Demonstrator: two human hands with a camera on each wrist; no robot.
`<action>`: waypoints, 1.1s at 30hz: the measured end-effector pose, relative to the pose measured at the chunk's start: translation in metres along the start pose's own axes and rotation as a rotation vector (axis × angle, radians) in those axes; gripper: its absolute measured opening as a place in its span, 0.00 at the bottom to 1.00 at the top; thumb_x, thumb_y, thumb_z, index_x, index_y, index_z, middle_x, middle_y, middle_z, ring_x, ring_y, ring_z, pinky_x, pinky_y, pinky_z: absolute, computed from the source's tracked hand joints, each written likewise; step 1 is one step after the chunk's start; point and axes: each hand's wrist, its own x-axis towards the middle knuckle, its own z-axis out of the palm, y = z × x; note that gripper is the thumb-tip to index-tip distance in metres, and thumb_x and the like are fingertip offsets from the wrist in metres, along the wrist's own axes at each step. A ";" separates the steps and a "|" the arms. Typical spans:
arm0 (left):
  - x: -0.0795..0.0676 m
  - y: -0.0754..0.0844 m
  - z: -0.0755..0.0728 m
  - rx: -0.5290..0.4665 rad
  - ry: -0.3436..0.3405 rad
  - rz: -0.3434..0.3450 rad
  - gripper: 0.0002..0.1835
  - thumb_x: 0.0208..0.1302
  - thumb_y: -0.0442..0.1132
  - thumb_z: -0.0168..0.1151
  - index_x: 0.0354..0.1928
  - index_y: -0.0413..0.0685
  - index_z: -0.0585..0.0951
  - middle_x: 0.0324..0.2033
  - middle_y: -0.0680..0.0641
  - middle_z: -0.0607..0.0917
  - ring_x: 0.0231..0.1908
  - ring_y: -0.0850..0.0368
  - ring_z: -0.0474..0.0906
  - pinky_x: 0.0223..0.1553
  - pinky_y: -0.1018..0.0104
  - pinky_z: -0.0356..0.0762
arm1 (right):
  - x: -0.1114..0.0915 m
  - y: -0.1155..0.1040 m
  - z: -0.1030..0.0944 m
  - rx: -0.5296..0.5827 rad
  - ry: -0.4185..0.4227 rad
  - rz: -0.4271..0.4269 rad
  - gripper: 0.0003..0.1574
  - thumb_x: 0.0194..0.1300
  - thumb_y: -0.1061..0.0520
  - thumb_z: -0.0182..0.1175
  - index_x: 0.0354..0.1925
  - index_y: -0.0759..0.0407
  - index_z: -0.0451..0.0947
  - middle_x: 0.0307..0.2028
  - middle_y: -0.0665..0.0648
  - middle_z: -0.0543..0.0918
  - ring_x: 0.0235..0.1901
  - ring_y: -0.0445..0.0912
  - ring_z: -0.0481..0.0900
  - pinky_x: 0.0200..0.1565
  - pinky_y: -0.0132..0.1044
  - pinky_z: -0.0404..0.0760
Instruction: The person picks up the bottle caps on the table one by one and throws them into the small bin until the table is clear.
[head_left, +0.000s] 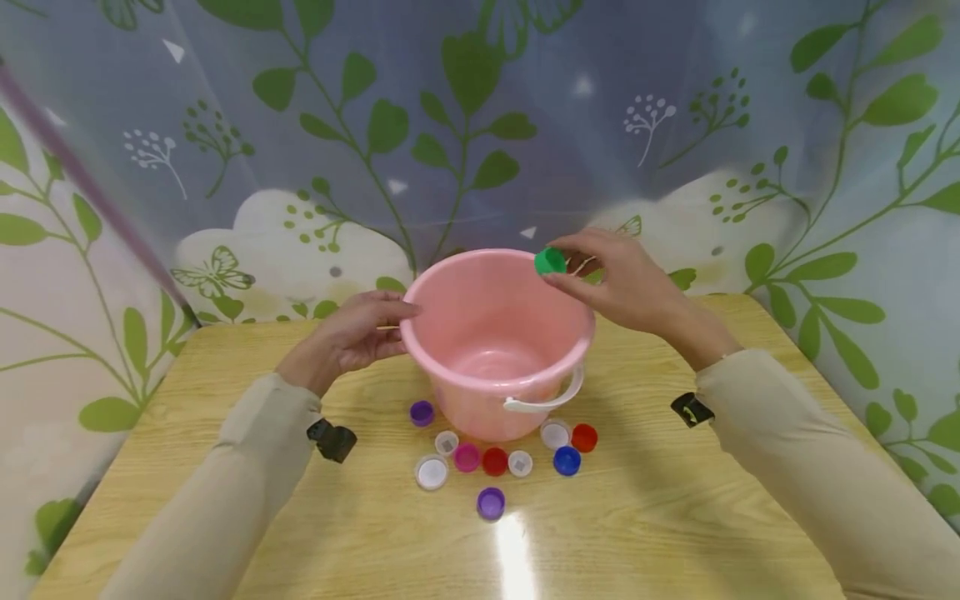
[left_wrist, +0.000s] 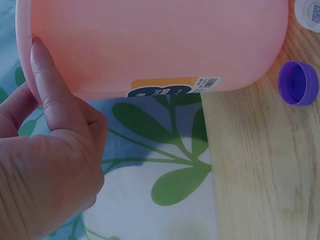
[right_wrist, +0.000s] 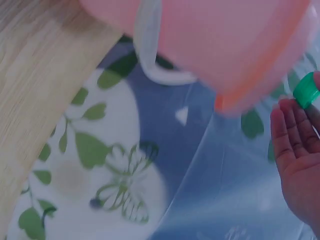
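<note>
Bucket (head_left: 491, 321) rim in left grip (head_left: 360, 330), right grip (head_left: 626, 279) raised, pinching green cap (head_left: 550, 262)

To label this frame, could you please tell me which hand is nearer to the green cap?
Right hand: it pinches the green cap; the left hand is across the pink bucket, holding its rim.

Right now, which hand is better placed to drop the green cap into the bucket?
Likely the right hand: it pinches the green cap near the bucket, while the left hand holds the bucket's other side.
</note>
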 end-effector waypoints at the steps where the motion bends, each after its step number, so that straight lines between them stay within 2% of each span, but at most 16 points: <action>1: 0.000 0.000 0.000 -0.005 -0.001 -0.002 0.13 0.66 0.32 0.58 0.49 0.40 0.69 0.34 0.41 0.78 0.24 0.56 0.81 0.28 0.70 0.82 | 0.004 -0.002 0.005 0.002 -0.022 -0.018 0.24 0.63 0.52 0.64 0.55 0.62 0.76 0.41 0.54 0.79 0.39 0.44 0.76 0.44 0.40 0.80; 8: 0.002 -0.003 0.003 -0.010 -0.010 -0.003 0.14 0.66 0.32 0.58 0.50 0.39 0.69 0.33 0.41 0.79 0.24 0.57 0.81 0.29 0.70 0.82 | 0.017 -0.007 0.033 0.053 -0.160 -0.082 0.18 0.63 0.51 0.65 0.48 0.58 0.79 0.35 0.52 0.79 0.35 0.45 0.76 0.40 0.41 0.80; 11: 0.003 -0.004 0.004 -0.013 -0.013 -0.006 0.13 0.66 0.32 0.58 0.49 0.40 0.68 0.37 0.41 0.76 0.24 0.57 0.80 0.29 0.70 0.82 | 0.019 -0.007 0.040 0.071 -0.178 -0.101 0.16 0.63 0.52 0.65 0.47 0.57 0.78 0.34 0.52 0.79 0.35 0.45 0.76 0.39 0.41 0.80; 15: 0.005 -0.005 0.004 -0.021 -0.010 -0.013 0.13 0.66 0.33 0.57 0.48 0.42 0.67 0.40 0.41 0.71 0.23 0.58 0.78 0.28 0.71 0.81 | 0.019 -0.006 0.048 0.079 -0.182 -0.100 0.18 0.63 0.51 0.65 0.49 0.55 0.78 0.36 0.50 0.79 0.35 0.43 0.76 0.39 0.39 0.80; 20: 0.006 -0.005 0.002 -0.032 -0.027 -0.026 0.12 0.66 0.33 0.57 0.47 0.43 0.67 0.38 0.42 0.73 0.22 0.58 0.78 0.25 0.72 0.81 | 0.018 -0.005 0.052 0.100 -0.217 -0.081 0.17 0.63 0.49 0.64 0.49 0.52 0.78 0.36 0.47 0.79 0.34 0.42 0.76 0.38 0.35 0.79; 22: 0.006 -0.004 0.001 -0.049 -0.050 -0.033 0.11 0.67 0.34 0.56 0.46 0.44 0.65 0.40 0.42 0.72 0.24 0.57 0.79 0.25 0.72 0.81 | 0.018 -0.005 0.053 0.110 -0.246 -0.078 0.16 0.63 0.50 0.64 0.48 0.52 0.77 0.36 0.48 0.79 0.34 0.42 0.76 0.37 0.36 0.79; 27: 0.004 -0.003 -0.003 -0.087 -0.087 -0.047 0.11 0.69 0.35 0.54 0.46 0.45 0.63 0.49 0.40 0.67 0.28 0.56 0.79 0.24 0.72 0.81 | 0.021 -0.005 0.054 0.055 -0.327 -0.078 0.16 0.62 0.48 0.65 0.47 0.53 0.78 0.37 0.47 0.80 0.34 0.41 0.77 0.39 0.40 0.79; 33: 0.003 -0.004 -0.001 -0.075 -0.047 -0.024 0.11 0.68 0.34 0.55 0.47 0.45 0.65 0.46 0.40 0.70 0.26 0.57 0.79 0.25 0.72 0.81 | 0.023 -0.008 0.054 -0.069 -0.425 -0.052 0.19 0.61 0.44 0.64 0.49 0.49 0.80 0.39 0.43 0.81 0.35 0.39 0.77 0.39 0.35 0.77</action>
